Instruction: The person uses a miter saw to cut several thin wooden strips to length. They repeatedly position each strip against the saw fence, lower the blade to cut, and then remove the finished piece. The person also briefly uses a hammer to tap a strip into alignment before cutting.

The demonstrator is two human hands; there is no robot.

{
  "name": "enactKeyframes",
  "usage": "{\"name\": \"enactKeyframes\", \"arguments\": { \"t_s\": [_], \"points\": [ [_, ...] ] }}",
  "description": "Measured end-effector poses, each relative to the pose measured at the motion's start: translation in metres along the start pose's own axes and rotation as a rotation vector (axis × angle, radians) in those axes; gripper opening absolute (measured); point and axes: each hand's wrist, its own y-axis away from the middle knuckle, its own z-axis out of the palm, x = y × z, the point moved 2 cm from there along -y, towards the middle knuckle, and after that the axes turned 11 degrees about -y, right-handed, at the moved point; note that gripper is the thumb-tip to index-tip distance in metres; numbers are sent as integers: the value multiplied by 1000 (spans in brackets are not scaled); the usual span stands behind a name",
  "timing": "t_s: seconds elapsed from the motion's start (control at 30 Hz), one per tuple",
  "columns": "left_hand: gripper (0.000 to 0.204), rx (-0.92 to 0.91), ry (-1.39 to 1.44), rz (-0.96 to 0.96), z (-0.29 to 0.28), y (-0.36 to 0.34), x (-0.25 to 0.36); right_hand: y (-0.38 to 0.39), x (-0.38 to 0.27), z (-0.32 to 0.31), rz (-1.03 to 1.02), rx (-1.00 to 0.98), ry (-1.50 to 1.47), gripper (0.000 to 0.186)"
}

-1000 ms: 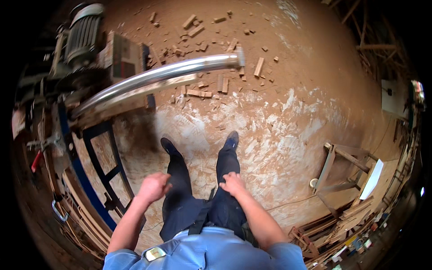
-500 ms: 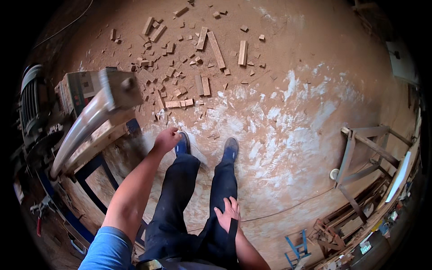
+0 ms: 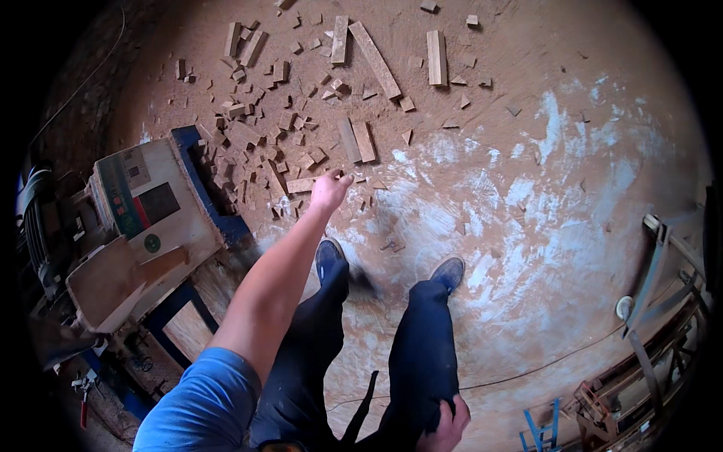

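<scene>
My left hand [image 3: 329,190] reaches forward at the end of an outstretched arm, in front of the scattered wood offcuts. In the picture it overlaps the right end of a short wood block [image 3: 300,185], but I cannot tell whether they touch. Its fingers are curled, and the palm is hidden. Near the lower edge, my right hand [image 3: 446,428] hangs beside my right trouser leg [image 3: 422,339], fingers apart, with nothing visible in it. A dark strap [image 3: 361,403] dangles between my legs.
At the left stands a machine with a blue frame [image 3: 184,309], a cardboard-covered top [image 3: 162,188] and a motor [image 3: 38,218]. Two longer strips [image 3: 374,60] lie among the offcuts farther ahead. A wooden frame [image 3: 651,279] stands at right, near a small blue stand [image 3: 544,429].
My left hand has swung forward and right, from near my left shoe to over the offcuts. My right hand has dropped lower. The curved metal arm no longer covers the machine top.
</scene>
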Motion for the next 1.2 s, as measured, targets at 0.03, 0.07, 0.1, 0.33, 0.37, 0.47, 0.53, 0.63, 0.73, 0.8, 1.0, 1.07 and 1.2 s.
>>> {"name": "enactKeyframes", "arguments": {
  "t_s": [0.03, 0.07, 0.1, 0.33, 0.37, 0.47, 0.53, 0.63, 0.73, 0.8, 1.0, 1.07, 1.2],
  "points": [
    [65, 26, -11, -19, 3, -14, 3, -6, -8, -11, -48, 38, 8, 48],
    [65, 52, -20, -39, 6, -28, 5, -11, -15, -21, -99, 77, 16, 44],
    [66, 70, -29, -57, 8, -31, 14, -16, -17, -25, -142, 117, 29, 41],
    [52, 457, -216, -24, 20, -32, 49, -19, 3, -28, -39, 19, -60, 52],
    [52, 554, -276, 37, 21, -27, 57, -20, 3, -29, -28, 22, -73, 52],
    [47, 275, -223, -24, 28, -27, 64, -28, 1, -35, -7, -1, -63, 51],
    [47, 167, -111, -192, 29, -21, 80, -30, 1, -35, 3, 4, -66, 51],
    [57, 393, 185, -393, 40, -21, 64, -30, 0, -39, 23, -6, -52, 50],
    [71, 506, 70, -236, 60, -46, 31, -32, 3, -42, 19, -5, -30, 50],
    [70, 565, -22, -119, 61, -57, 25, -33, 4, -42, 15, 4, -33, 50],
    [44, 195, 176, -80, 44, -100, 2, -36, 6, -43, 18, 4, -57, 50],
    [33, 68, 285, -109, 41, -93, 2, -36, 5, -44, 41, -3, -89, 50],
    [28, 157, -285, 10, 23, -76, 21, -37, 2, -47, 16, -10, -61, 49]
  ]
}}
